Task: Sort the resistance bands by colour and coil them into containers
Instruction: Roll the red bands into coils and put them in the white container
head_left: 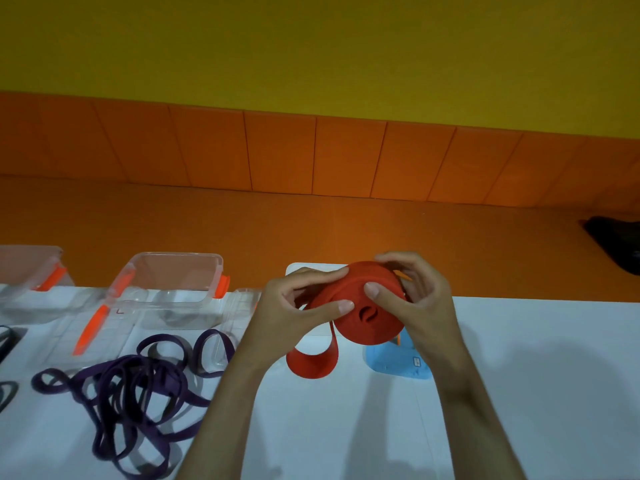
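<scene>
Head cam: both hands hold a red band (369,306) coil above the white bench (519,375). Left hand (287,306) fingers curled round its left edge, thumb on front. Right hand (415,299) grips the right side w/ thumb pressing. Loose tail hangs below. Purple bands (138,393) tangled at left, near a clear container (173,282).

Two hands hold a coiled red band (369,308) above a white desk (519,375): left hand (291,306) and right hand (415,299) pinch its sides. Purple bands (138,393) lie tangled beside clear containers (173,289).
</scene>
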Available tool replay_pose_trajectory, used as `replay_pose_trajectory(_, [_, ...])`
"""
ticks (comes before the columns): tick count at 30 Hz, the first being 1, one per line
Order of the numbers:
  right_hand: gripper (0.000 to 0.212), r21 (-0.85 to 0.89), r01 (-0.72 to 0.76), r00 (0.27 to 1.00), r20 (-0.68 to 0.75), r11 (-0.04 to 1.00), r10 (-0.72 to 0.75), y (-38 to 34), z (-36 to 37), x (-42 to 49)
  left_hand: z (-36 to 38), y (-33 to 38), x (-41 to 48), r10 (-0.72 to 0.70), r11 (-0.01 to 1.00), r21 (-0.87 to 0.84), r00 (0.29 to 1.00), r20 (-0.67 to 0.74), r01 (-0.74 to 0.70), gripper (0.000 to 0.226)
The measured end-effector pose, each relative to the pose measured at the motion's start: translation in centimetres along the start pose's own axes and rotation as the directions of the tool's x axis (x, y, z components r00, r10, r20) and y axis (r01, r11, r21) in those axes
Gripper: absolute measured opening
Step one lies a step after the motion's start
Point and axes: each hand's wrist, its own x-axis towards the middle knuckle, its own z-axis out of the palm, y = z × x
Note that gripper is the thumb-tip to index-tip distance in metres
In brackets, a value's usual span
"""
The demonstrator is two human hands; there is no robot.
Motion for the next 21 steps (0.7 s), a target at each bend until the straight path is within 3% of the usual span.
replay_pose_trajectory(5, [0.039,-0.065,-0.061,0.987,0.144,0.996,0.070,0.3,-0.4,0.2,-0.1,-0.4,-0.5,-0.027,1.000,0.002,0.999,-0.034,0.027,0.039])
replay_pose_trajectory(8, [0.041,-0.089,-0.023,0.997,0.073,0.996,0.030,0.4,-0.5,0.1,0.3,-0.6,-0.6,-0.024,1.000,-0.002,0.998,-0.062,0.024,0.037])
replay_pose_trajectory(12, [0.038,0.001,-0.017,0.999,-0.035,1.000,0.017,0.7,-0.5,-0.2,0.3,-0.6,-0.5,-0.052,0.998,0.037,0.998,0.038,0.050,0.051])
replay_pose_trajectory(18, [0.045,-0.066,-0.059,0.988,0.139,0.996,0.068,0.6,-1.7,-0.5,0.5,-0.7,-0.6,-0.065,0.998,0.003,0.998,-0.017,0.065,0.047])
replay_pose_trajectory(21, [0.035,-0.068,-0.034,0.993,0.107,0.997,0.041,0.2,-1.7,-0.6,1.2,-1.0,-0.8,-0.061,0.998,0.016,0.995,-0.079,0.063,0.041])
